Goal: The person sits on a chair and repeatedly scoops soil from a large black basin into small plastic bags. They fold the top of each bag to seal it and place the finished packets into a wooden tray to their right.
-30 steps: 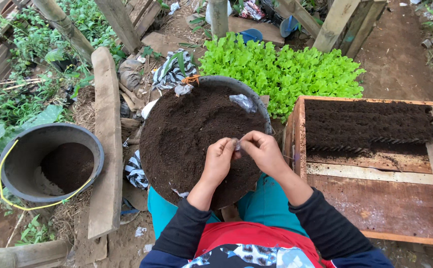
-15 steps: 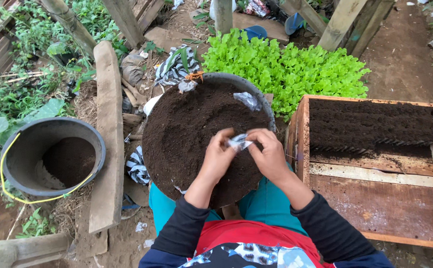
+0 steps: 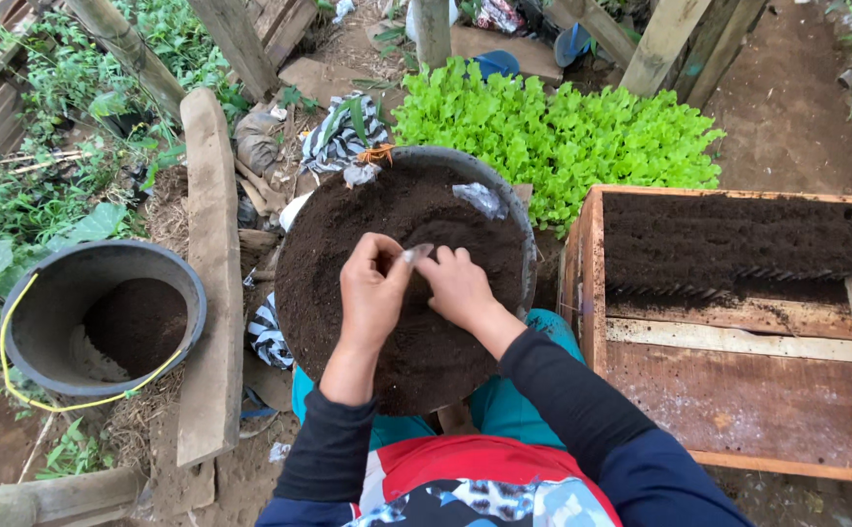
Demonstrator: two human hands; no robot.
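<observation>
A person in a dark long-sleeved top and teal trousers works over a round basin (image 3: 519,210) heaped with dark soil, at the centre of the frame. The left hand (image 3: 372,288) and the right hand (image 3: 457,283) meet above the soil, fingers closed together on a small clear plastic scrap (image 3: 416,253) pinched between the two at their upper edge. The scrap sits just above the fingertips, clear of the soil surface. A second crumpled piece of plastic (image 3: 480,198) lies on the soil near the basin's far rim, above and to the right of the hands. To the right of the frame stands a wooden tray (image 3: 738,342), its upper part filled with dark soil. A bed of bright green seedlings (image 3: 563,137) spreads beyond the basin at upper centre. At lower left, a grey bucket (image 3: 55,283) with a yellow handle holds a little soil, just beside a wooden plank (image 3: 209,263).
</observation>
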